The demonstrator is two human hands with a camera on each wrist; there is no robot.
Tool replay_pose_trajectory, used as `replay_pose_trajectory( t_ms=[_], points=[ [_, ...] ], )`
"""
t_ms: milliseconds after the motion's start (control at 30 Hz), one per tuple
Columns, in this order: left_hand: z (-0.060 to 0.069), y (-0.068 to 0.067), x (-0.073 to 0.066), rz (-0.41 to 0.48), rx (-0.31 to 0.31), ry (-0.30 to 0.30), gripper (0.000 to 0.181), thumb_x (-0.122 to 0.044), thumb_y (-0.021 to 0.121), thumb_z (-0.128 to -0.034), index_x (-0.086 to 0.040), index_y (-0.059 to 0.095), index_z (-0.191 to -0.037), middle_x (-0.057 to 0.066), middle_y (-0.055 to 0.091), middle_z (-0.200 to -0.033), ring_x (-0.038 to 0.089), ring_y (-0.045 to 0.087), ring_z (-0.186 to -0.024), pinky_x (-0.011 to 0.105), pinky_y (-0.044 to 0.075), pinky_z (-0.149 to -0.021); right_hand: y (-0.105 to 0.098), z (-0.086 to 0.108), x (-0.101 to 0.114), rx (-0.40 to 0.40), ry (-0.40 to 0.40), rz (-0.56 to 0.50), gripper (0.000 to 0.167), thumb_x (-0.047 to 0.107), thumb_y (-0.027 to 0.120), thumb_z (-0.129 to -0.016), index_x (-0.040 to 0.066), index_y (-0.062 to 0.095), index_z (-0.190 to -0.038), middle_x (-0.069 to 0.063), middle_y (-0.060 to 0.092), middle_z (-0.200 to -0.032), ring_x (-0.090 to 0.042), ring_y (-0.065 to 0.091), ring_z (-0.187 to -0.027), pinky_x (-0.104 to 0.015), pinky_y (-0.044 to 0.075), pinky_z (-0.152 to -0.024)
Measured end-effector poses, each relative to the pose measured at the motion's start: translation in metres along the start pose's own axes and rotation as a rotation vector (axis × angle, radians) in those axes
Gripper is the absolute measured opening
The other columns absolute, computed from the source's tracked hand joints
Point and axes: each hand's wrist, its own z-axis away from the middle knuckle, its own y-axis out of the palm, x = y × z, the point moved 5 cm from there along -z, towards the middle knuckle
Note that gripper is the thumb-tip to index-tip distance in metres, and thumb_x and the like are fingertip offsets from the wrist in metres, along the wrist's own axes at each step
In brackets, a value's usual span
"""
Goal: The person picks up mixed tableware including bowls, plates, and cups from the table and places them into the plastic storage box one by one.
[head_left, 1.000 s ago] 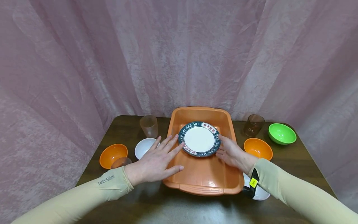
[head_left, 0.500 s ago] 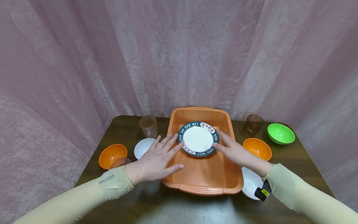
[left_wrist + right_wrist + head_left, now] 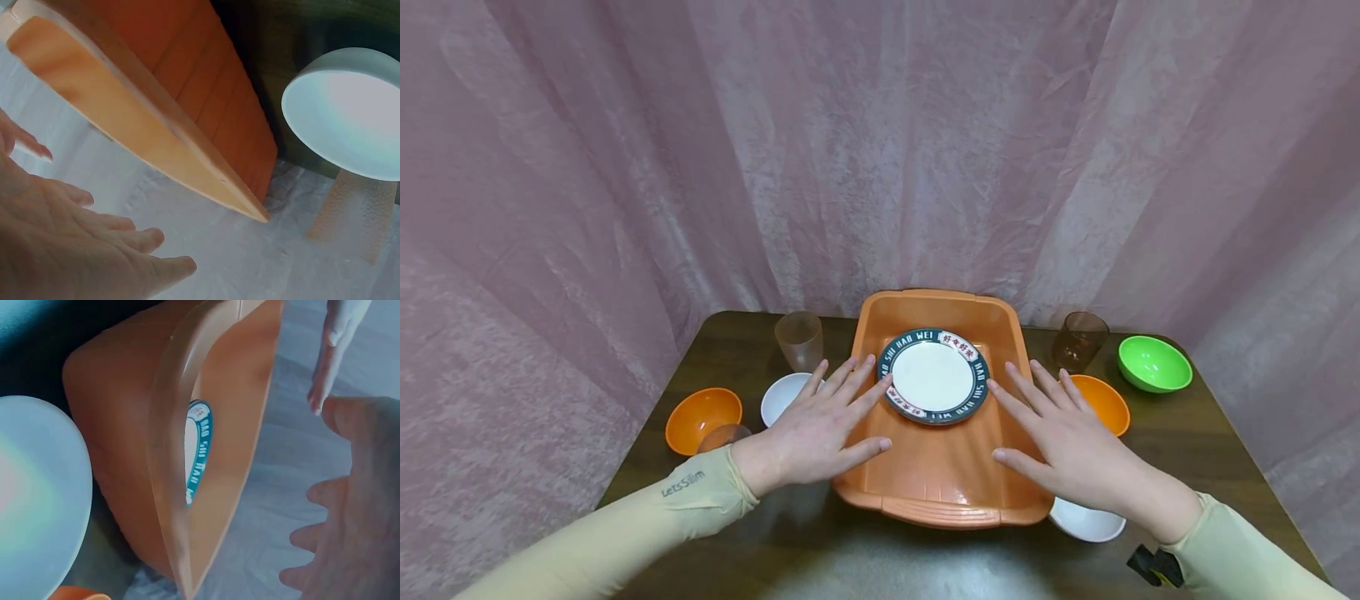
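Note:
A white plate with a dark green lettered rim lies inside an orange plastic basin. My left hand hovers over the basin's left side, palm down, fingers straight and spread, holding nothing. On the opposite side, my right hand is held above the basin's right edge, its fingers likewise spread and holding nothing. The left wrist view shows the left hand apart from the basin wall. Seen from the right wrist, the plate's rim shows inside the basin, below the right hand.
Left of the basin are a white bowl, an orange bowl, a clear cup and a brownish transparent cup. To its right stand an orange bowl, a green bowl, a brown cup and a white bowl.
My right hand has let go of the plate's right edge and drawn back to the right, its fingers now spread. The left hand and the plate have barely moved.

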Motion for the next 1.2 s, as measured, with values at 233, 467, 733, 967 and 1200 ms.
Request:
replay_pose_trajectory(
  t_ms=[233, 467, 733, 967, 1200],
  points=[
    [-0.002, -0.001, 0.003, -0.026, -0.034, -0.010, 0.082, -0.073, 0.033, -0.1001, -0.024, 0.022, -0.165, 0.007, 0.007, -0.171, 0.032, 0.008, -0.156, 0.060, 0.004, -0.122, 0.000, 0.014, 0.000, -0.043, -0.008, 0.067, 0.081, 0.064, 0.052, -0.100, 0.020, 0.029, -0.163, -0.007, 0.015, -0.170, -0.037, 0.005, -0.156, -0.057, -0.002, -0.122],
    [-0.001, 0.007, 0.001, -0.023, -0.002, -0.023, 0.083, -0.075, 0.031, -0.0991, -0.025, 0.021, -0.165, 0.008, 0.007, -0.171, 0.033, 0.011, -0.156, 0.061, 0.001, -0.121, 0.008, 0.018, -0.004, -0.043, 0.036, 0.038, 0.082, 0.065, 0.052, -0.099, 0.021, 0.028, -0.164, -0.008, 0.017, -0.170, -0.037, 0.006, -0.156, -0.059, -0.001, -0.122],
    [-0.001, 0.020, -0.004, -0.024, 0.024, -0.021, 0.083, -0.075, 0.032, -0.0993, -0.026, 0.020, -0.165, 0.006, 0.007, -0.172, 0.030, 0.006, -0.157, 0.061, 0.000, -0.121, 0.016, 0.015, -0.004, -0.006, 0.060, 0.001, 0.081, 0.068, 0.048, -0.099, 0.022, 0.030, -0.163, -0.005, 0.016, -0.170, -0.035, 0.004, -0.156, -0.062, 0.003, -0.121],
    [-0.002, 0.020, -0.008, -0.019, 0.016, 0.000, 0.081, -0.073, 0.034, -0.1000, -0.027, 0.021, -0.165, 0.006, 0.009, -0.171, 0.029, 0.005, -0.157, 0.060, 0.001, -0.122, 0.016, 0.014, -0.004, 0.001, 0.058, 0.007, 0.081, 0.067, 0.051, -0.099, 0.022, 0.030, -0.163, -0.006, 0.017, -0.170, -0.035, 0.004, -0.156, -0.062, 0.003, -0.121],
    [-0.008, 0.020, -0.018, -0.032, 0.022, 0.046, 0.080, -0.075, 0.028, -0.0999, -0.029, 0.019, -0.165, 0.006, 0.010, -0.171, 0.031, 0.008, -0.156, 0.061, 0.002, -0.122, 0.013, 0.016, -0.013, 0.020, 0.085, 0.019, 0.082, 0.068, 0.048, -0.099, 0.021, 0.028, -0.164, -0.009, 0.017, -0.170, -0.038, 0.005, -0.156, -0.060, 0.001, -0.122]
  ],
)
